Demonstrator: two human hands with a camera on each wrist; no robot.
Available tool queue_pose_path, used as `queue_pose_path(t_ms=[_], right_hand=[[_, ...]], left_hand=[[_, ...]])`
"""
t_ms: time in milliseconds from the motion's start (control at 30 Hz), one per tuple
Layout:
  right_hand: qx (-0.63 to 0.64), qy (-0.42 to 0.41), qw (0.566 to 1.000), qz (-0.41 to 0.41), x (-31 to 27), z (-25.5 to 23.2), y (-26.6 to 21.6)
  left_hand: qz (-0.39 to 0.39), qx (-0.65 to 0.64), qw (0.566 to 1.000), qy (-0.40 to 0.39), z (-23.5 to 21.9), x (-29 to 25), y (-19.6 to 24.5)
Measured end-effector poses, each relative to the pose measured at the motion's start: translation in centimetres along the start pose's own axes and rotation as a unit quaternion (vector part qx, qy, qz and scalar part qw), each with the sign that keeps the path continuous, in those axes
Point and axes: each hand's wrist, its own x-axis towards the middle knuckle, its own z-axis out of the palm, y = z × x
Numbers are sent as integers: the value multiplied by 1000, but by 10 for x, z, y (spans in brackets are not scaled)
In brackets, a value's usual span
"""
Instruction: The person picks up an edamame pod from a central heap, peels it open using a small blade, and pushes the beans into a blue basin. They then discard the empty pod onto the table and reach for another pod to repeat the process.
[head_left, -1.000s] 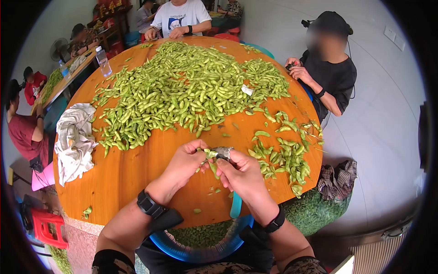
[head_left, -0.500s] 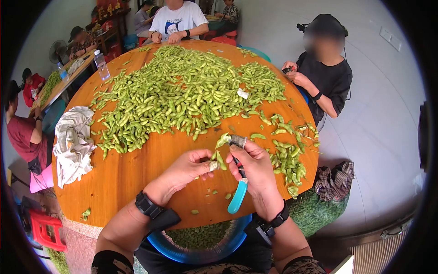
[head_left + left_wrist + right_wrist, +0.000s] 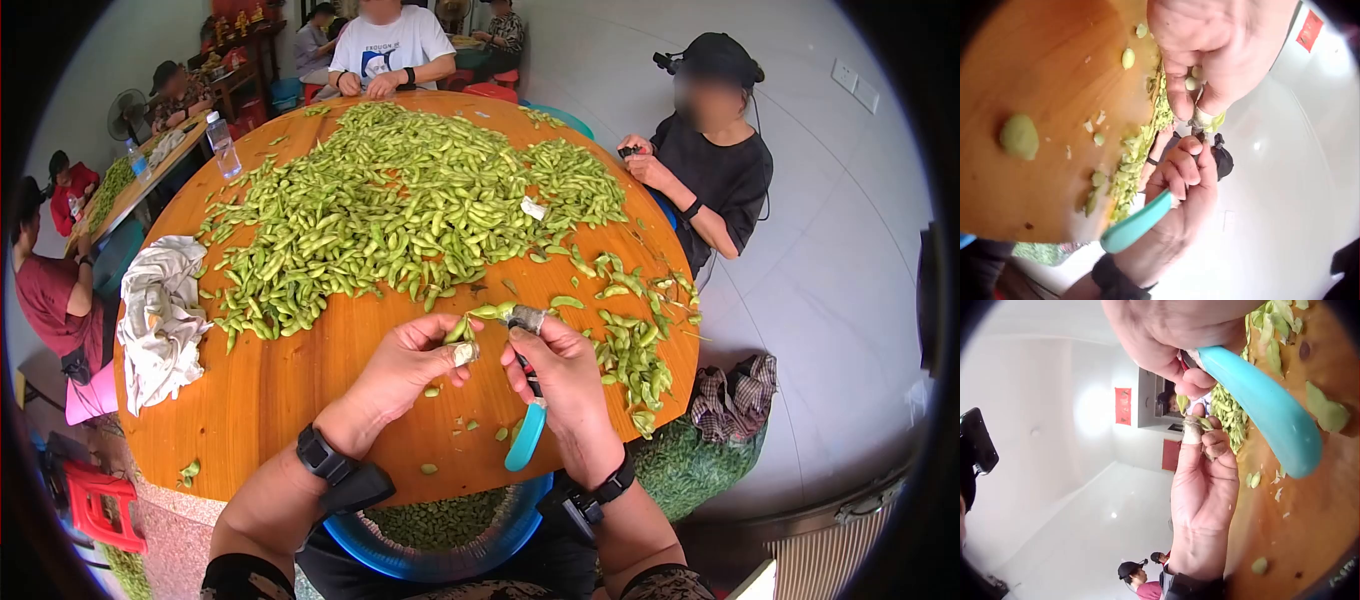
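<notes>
One green edamame pod [image 3: 478,318] is held above the round wooden table, pinched at one end by the left hand [image 3: 410,362], whose thumb tip is wrapped in tape. The pod lies roughly level, its far end meeting the taped thumb of the right hand [image 3: 563,375]. That hand grips scissors [image 3: 527,425] with a turquoise handle pointing down toward the table edge; the blades are hidden.

A crumpled cloth [image 3: 160,310] and a water bottle [image 3: 222,143] — on the table's [image 3: 290,390] left.
</notes>
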Motion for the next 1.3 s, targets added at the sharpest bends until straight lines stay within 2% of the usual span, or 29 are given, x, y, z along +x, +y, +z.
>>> queue_pose_path(t_ms=[33,100,233,333,400,433,500,633,700,767,833,1033,1100,1233,1300], right_hand=[[-6,-4,1000,8,0,-1,0],[-24,-19,999,32,-3,-2,0],[-71,-74,992,79,-9,-3,0],[-86,-87,989,79,-11,-1,6],[-95,-86,989,75,-11,2,11],[-99,-77,990,70,-11,3,13],[-102,-67,990,66,-10,3,16],[-126,-60,988,59,-8,2,21],[-141,-64,986,62,-9,2,21],[-156,-59,985,35,-10,4,20],[-147,-58,987,41,-10,5,17],[-150,-43,986,59,-17,4,6],[-156,-39,985,56,-18,5,6],[-171,-60,983,30,-16,4,14],[-167,-60,984,31,-15,3,16]], left_hand=[[0,0,1000,0,2,-1,2],[-15,156,987,32,6,-3,5],[29,144,988,53,10,-4,-2],[53,212,973,70,13,-6,-3],[129,360,924,17,11,-5,-6],[129,361,924,15,13,-4,-6],[258,514,818,5,17,-4,-5],[213,495,842,3,16,-8,-2],[200,561,802,38,17,-9,1],[198,575,793,48,18,-11,6],[196,589,782,57,18,-11,8],[196,542,815,58,17,-11,4],[156,530,833,45,17,-11,4],[177,516,837,41,24,-12,3],[198,529,825,36,23,-13,2]])
